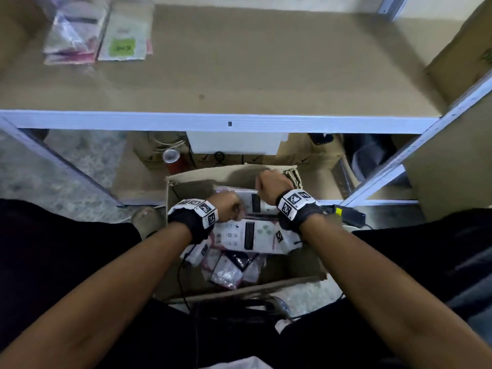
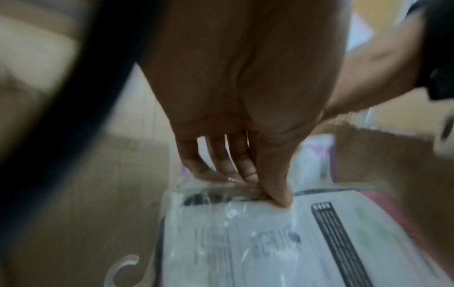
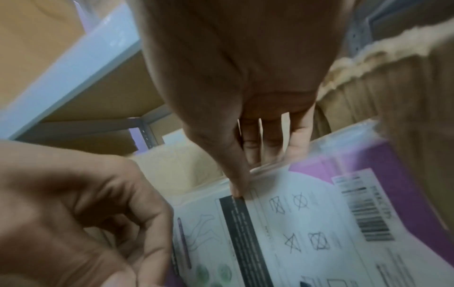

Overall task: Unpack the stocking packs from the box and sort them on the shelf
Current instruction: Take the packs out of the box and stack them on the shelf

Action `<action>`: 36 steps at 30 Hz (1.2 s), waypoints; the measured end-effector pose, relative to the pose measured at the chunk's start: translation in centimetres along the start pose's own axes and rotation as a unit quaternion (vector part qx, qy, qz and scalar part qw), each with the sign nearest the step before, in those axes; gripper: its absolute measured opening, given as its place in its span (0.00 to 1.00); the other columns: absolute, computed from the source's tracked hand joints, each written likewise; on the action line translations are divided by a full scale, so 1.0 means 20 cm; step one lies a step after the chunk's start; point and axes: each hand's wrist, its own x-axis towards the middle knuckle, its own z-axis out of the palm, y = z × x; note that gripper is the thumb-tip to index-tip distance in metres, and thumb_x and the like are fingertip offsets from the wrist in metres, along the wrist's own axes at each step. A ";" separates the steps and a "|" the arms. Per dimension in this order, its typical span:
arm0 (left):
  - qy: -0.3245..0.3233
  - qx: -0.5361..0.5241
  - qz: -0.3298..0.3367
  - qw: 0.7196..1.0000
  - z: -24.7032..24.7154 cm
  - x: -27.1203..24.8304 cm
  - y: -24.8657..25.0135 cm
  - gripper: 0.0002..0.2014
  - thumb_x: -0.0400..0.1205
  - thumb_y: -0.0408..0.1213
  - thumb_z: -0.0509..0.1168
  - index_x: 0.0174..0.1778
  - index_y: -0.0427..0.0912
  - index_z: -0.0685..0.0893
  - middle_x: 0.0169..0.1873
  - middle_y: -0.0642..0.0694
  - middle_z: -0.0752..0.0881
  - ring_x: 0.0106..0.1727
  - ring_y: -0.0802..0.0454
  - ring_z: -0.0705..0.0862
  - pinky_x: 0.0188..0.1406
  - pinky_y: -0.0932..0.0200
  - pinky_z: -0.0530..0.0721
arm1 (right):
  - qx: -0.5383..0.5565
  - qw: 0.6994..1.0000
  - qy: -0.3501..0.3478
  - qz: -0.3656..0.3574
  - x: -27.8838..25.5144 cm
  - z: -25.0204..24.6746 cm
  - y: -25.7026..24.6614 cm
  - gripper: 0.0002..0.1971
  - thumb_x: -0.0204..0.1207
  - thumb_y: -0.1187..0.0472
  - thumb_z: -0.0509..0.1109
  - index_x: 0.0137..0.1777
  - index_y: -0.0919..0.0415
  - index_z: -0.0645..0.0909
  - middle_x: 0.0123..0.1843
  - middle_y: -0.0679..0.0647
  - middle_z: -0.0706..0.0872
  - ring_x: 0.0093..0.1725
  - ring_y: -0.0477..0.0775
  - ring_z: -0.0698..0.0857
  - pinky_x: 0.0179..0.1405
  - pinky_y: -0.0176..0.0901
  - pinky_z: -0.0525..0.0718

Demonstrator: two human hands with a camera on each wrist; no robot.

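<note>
An open cardboard box (image 1: 306, 265) stands on the floor below the shelf (image 1: 229, 122), with several wrapped stocking packs (image 1: 229, 270) inside. My left hand (image 1: 230, 207) pinches the top edge of a white pack (image 2: 245, 233) in clear wrap, thumb in front and fingers behind (image 2: 250, 186). Just beyond it, my right hand (image 1: 267, 183) pinches the top edge of a purple-and-white pack (image 3: 319, 213) printed with care symbols and a barcode (image 3: 250, 170). Two stacks of packs (image 1: 72, 33) (image 1: 125, 35) lie at the shelf's far left.
A red can (image 1: 174, 161) and a white box (image 1: 234, 142) sit under the shelf behind the cardboard box. A large carton (image 1: 466, 49) stands at the shelf's right end. A slanted shelf post (image 1: 399, 166) runs down on the right. A shoe (image 1: 145, 218) is left of the box.
</note>
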 end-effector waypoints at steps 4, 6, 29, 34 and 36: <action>0.082 0.006 0.035 0.996 -0.16 -0.16 0.10 0.05 0.81 0.32 0.71 0.50 0.38 0.91 0.50 0.45 0.91 0.50 0.51 0.86 0.48 0.66 0.77 | -0.001 0.999 0.030 -0.037 -0.09 -0.27 -0.05 0.09 0.74 0.67 0.66 0.48 0.59 0.87 0.53 0.61 0.89 0.52 0.65 0.88 0.56 0.55 0.88; 0.118 -0.026 0.044 0.992 -0.22 -0.24 0.13 0.05 0.81 0.35 0.73 0.49 0.39 0.91 0.49 0.47 0.90 0.48 0.56 0.84 0.50 0.68 0.75 | -0.009 0.997 0.053 -0.048 -0.13 -0.40 -0.06 0.09 0.74 0.66 0.68 0.48 0.57 0.88 0.53 0.59 0.89 0.54 0.63 0.87 0.56 0.49 0.86; 0.355 -0.343 0.081 0.866 -0.88 -0.95 0.33 0.03 0.84 0.29 0.68 0.52 0.40 0.84 0.46 0.44 0.87 0.35 0.60 0.84 0.34 0.69 0.80 | 0.112 0.972 0.182 -0.097 -0.62 -1.32 -0.06 0.05 0.75 0.61 0.77 0.48 0.61 0.87 0.47 0.55 0.89 0.46 0.51 0.82 0.51 0.43 0.83; 0.395 -0.526 0.102 0.746 -0.94 -0.91 0.36 0.05 0.86 0.31 0.65 0.55 0.42 0.84 0.48 0.45 0.87 0.43 0.52 0.84 0.42 0.59 0.82 | 0.187 0.962 0.180 -0.091 -0.58 -1.35 -0.09 0.07 0.77 0.64 0.76 0.53 0.62 0.85 0.50 0.57 0.87 0.51 0.54 0.83 0.62 0.50 0.83; 0.403 -0.570 0.099 0.709 -0.97 -0.89 0.37 0.04 0.86 0.31 0.64 0.53 0.43 0.83 0.49 0.45 0.87 0.42 0.52 0.84 0.40 0.59 0.82 | 0.212 0.956 0.182 -0.090 -0.56 -1.36 -0.12 0.04 0.76 0.65 0.75 0.48 0.58 0.83 0.49 0.56 0.86 0.51 0.54 0.83 0.63 0.50 0.83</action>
